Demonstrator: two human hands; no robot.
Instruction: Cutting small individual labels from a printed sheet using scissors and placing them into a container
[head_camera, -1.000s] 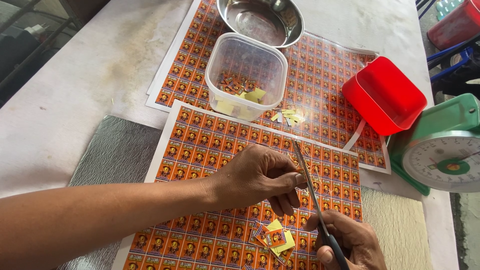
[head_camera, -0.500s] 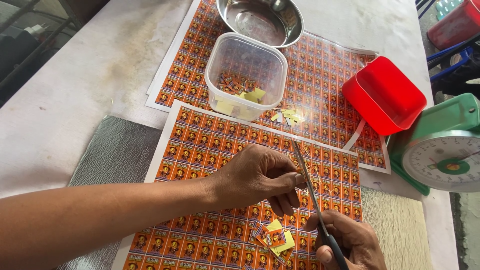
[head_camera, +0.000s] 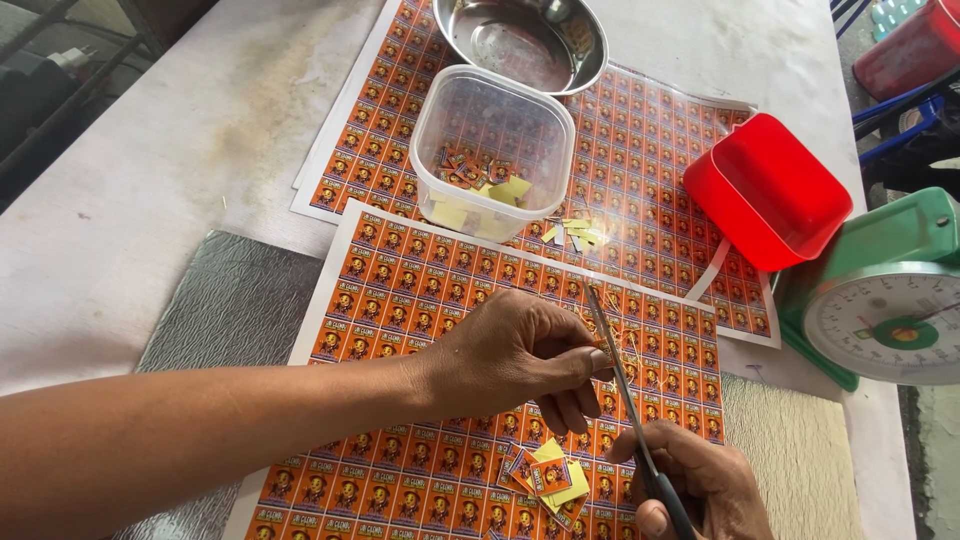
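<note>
Head view, the only one. The left hand (head_camera: 515, 355) reaches in from the left, fingers pinched on a tiny piece right at the scissors (head_camera: 625, 395) — the piece itself is too small to make out. The right hand (head_camera: 695, 485) sits at the bottom edge, fingers curled through the dark scissor handles, blades pointing up and away, tip over the near label sheet (head_camera: 400, 290). Whether the blades are parted or closed I cannot tell.

That sheet lies flat on a grey textured mat (head_camera: 215, 310), under both hands. It is a printed grid of small orange labels, and it looks thin, light and floppy — likely to buckle if lifted by a corner, so it is best held flat near the cut line, pinching each strip close to the blade. The cut labels will be featherweight and easily blown about or lost.

Counts: two label sheets in view, the near one and a far sheet (head_camera: 660, 150). One clear plastic tub (head_camera: 495, 150) holds loose cut labels and yellow backing scraps. One steel bowl (head_camera: 525, 40) sits behind it. One red tub (head_camera: 770, 190) lies tipped on the far sheet, and one green dial scale (head_camera: 885, 300) stands at right. A small pile of cut labels (head_camera: 550, 475) lies between the hands, and yellow scraps (head_camera: 575, 235) lie beside the clear tub.
</note>
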